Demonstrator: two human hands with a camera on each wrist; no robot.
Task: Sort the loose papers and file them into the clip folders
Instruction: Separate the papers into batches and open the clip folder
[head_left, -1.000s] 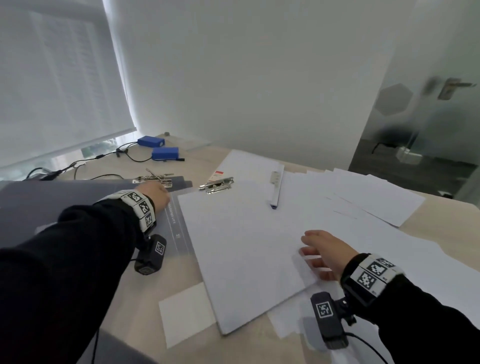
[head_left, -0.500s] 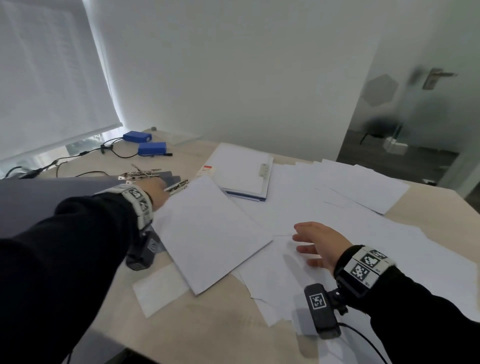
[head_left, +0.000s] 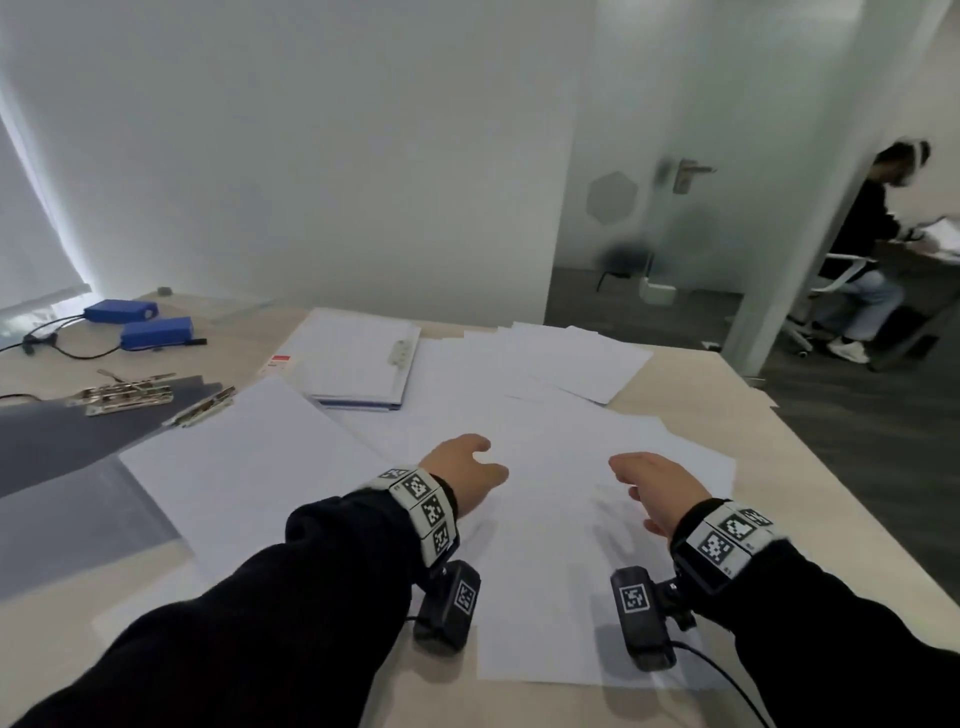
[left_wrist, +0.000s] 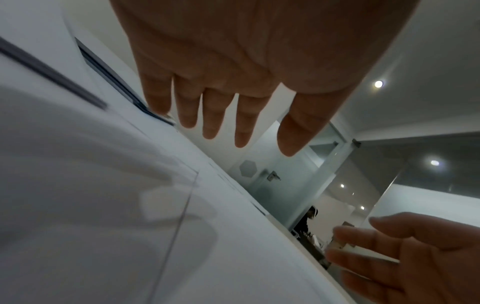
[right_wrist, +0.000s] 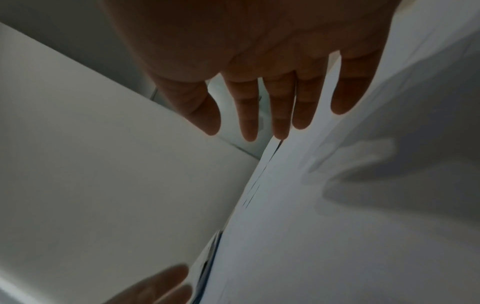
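far left of desk: two blue battery packs (head_left: 139, 323) with cables, then grey clip folders (head_left: 78, 441) lying open, metal clips (head_left: 127, 397) at their far edge. a squared stack of white sheets (head_left: 244, 467) sits partly on the nearest folder, its far corner against a clip, looks like it's filed or about to be

mid-back: a filled white folder (head_left: 358, 358) with a clip along its right side

loose papers (head_left: 561, 415) fan across the centre and right of the desk (head_left: 753, 467), overlapping, none squared up. topmost near sheet runs long axis away from the person, roughly straight ahead

left hand (head_left: 465, 475): over the near sheets, fingers straight and slightly spread, holding nothing. left wrist view shows palm (left_wrist: 246, 51) off the paper, fingertips angled toward it; can't tell if they touch

right hand (head_left: 657, 488): same, fingers extended and apart, empty, hovering just above the paper with its shadow beneath. right wrist view confirms (right_wrist: 259, 61)

key relation: the near sheet lies between and under both hands, one at each long side, about equally close. my read: next step is gathering loose sheets from both sides into a pile, then carrying it left to a folder. the open clips are on the left hand's side, well apart from the right

risk: sheets overlap, so a sideways sweep may drag neighbours
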